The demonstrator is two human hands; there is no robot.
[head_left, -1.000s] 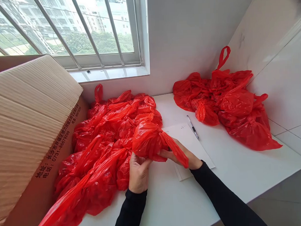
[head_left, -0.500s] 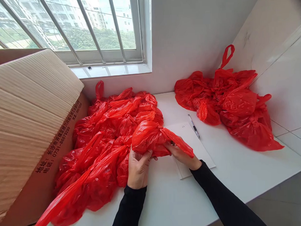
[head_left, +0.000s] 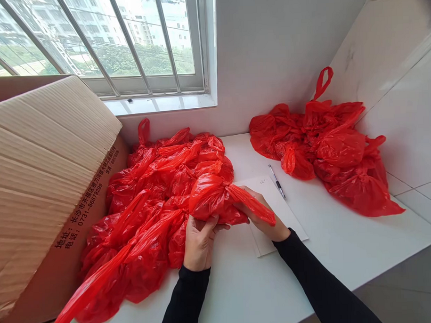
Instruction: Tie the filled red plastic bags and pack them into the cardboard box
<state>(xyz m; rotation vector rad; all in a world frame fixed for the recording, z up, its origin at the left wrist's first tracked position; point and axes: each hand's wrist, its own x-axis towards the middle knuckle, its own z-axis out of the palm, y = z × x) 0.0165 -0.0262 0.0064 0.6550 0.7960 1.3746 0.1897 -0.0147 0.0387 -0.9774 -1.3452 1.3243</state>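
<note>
Between my two hands I hold a knotted red plastic bag (head_left: 211, 199) above the table, its twisted handles trailing to the right. My left hand (head_left: 200, 239) grips it from below, thumb on the near side. On the right side, my right hand (head_left: 261, 216) is closed on the same bag, its fingers partly hidden by the plastic. What the bag contains cannot be made out. Just left of it lies a heap of similar red plastic bags (head_left: 148, 248), tied and bunched together. Beneath my right hand is a white sheet of paper (head_left: 277, 225) with small marks near its top.
A black pen (head_left: 278, 185) lies by the paper's upper right edge. More tied red bags (head_left: 342, 147) sit at the back right against the wall. An open cardboard box (head_left: 49, 153) fills the left side. Behind is a barred window (head_left: 137, 46). The white table (head_left: 241, 283) ends at the lower right.
My right hand has shifted slightly on the bag, with more of its back showing above the trailing handles. The bag stays in nearly the same place; the view has moved a little.
</note>
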